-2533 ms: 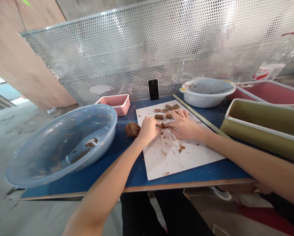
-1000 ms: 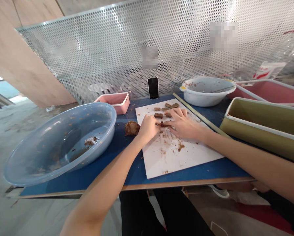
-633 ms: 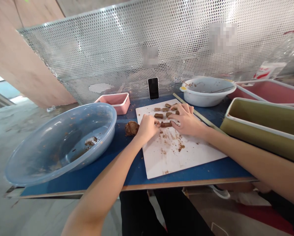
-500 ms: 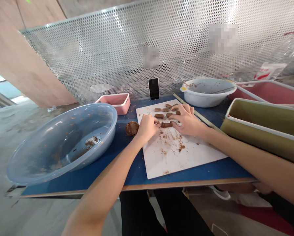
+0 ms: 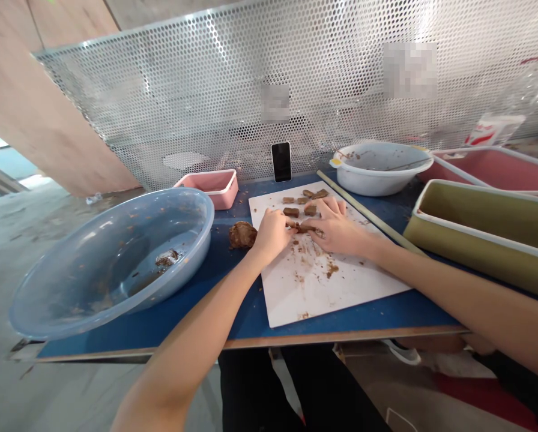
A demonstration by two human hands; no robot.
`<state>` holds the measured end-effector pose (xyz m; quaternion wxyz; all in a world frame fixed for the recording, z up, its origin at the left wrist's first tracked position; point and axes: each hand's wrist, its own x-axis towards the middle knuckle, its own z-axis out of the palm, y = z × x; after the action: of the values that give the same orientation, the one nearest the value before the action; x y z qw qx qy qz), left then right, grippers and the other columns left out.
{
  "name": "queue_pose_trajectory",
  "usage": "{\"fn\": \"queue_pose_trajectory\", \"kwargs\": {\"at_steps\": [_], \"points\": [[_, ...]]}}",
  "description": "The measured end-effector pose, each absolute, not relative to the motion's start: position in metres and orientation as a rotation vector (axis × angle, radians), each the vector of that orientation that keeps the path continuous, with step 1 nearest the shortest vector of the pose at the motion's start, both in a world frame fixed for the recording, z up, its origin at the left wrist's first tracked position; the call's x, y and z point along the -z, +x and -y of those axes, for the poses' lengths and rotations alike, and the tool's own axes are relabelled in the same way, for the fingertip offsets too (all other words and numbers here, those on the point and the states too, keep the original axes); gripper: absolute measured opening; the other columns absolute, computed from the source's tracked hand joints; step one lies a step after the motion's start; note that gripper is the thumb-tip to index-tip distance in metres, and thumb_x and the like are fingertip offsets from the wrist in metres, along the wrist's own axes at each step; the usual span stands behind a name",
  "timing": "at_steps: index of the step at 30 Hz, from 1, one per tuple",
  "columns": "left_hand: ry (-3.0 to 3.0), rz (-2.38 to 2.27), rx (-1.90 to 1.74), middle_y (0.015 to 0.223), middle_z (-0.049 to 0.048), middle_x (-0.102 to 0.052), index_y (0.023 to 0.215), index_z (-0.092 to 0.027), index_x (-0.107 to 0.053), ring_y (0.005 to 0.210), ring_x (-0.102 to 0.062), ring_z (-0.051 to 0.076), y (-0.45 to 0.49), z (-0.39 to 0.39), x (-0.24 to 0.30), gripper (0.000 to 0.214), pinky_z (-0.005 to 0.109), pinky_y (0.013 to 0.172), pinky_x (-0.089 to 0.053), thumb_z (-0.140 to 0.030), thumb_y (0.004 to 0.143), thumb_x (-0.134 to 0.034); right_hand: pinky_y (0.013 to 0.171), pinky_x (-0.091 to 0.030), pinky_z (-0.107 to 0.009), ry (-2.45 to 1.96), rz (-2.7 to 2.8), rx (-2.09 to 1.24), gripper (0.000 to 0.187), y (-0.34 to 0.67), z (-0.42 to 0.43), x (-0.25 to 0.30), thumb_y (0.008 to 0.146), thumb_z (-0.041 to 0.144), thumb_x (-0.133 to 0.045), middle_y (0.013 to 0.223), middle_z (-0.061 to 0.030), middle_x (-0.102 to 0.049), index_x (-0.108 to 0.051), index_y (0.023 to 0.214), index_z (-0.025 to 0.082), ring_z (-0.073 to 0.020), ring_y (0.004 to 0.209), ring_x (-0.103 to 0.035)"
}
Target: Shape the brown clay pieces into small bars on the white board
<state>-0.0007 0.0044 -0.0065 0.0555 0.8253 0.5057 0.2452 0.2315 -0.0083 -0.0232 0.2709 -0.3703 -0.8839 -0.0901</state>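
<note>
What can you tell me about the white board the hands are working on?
The white board is a flat, thin rectangular sheet, smooth like plastic. It lies turned at a slight angle on the blue table, with its near corner close to the table's front edge. Brown smears and crumbs dirty its middle. Several small brown pieces sit in rows at its far end. The left hand and the right hand rest on it, pressing a brown piece between them. A brown lump lies just off its left edge.
</note>
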Motion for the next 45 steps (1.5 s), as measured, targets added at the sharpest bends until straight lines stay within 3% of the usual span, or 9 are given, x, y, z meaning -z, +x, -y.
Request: {"fn": "queue_pose_trajectory", "kwargs": {"at_steps": [15, 25, 36, 45], "points": [[2.502, -1.559, -0.698, 0.104, 0.0130, -0.082, 0.096, -0.022, -0.094, 0.114, -0.067, 0.037, -0.0006, -0.0018, 0.0001, 0.011, 0.050, 0.105, -0.060, -0.017, 0.097, -0.085, 0.111, -0.044, -0.064, -1.037, 2.397, 0.233, 0.028, 0.2325, 0.0099, 0.0207, 0.106, 0.024, -0.061, 0.151, -0.0148, -0.061, -0.085, 0.119, 0.030, -0.0419, 0.139, -0.049], [2.514, -1.543, -0.720, 0.096, 0.0117, -0.079, 0.094, -0.023, -0.093, 0.111, -0.070, 0.035, -0.0010, -0.0012, 0.0043, 0.011, 0.052, 0.103, -0.062, -0.015, 0.095, -0.085, 0.112, -0.044, -0.066, -1.023, 2.399, 0.277, 0.032, 0.2318, 0.0081, 0.0238, 0.111, 0.028, -0.056, 0.153, -0.0152, -0.060, -0.085, 0.122, 0.032, -0.0422, 0.141, -0.049], [2.540, -1.555, -0.724, 0.095, 0.0120, -0.080, 0.089, -0.022, -0.091, 0.110, -0.070, 0.036, -0.0004, -0.0029, 0.0075, 0.013, 0.049, 0.100, -0.061, -0.016, 0.096, -0.082, 0.109, -0.043, -0.062, -0.998, 2.419, 0.278, 0.026, 0.2321, 0.0078, 0.0230, 0.106, 0.023, -0.061, 0.154, -0.0141, -0.060, -0.085, 0.113, 0.029, -0.0425, 0.141, -0.048], [2.535, -1.552, -0.719, 0.095, 0.0131, -0.080, 0.092, -0.021, -0.092, 0.110, -0.070, 0.036, 0.0012, -0.0009, 0.0048, 0.015, 0.049, 0.100, -0.062, -0.013, 0.096, -0.079, 0.110, -0.044, -0.063, -0.988, 2.467, 0.274, 0.029, 0.2310, 0.0086, 0.0217, 0.108, 0.027, -0.060, 0.156, -0.0159, -0.060, -0.086, 0.121, 0.029, -0.0437, 0.141, -0.048]]}}
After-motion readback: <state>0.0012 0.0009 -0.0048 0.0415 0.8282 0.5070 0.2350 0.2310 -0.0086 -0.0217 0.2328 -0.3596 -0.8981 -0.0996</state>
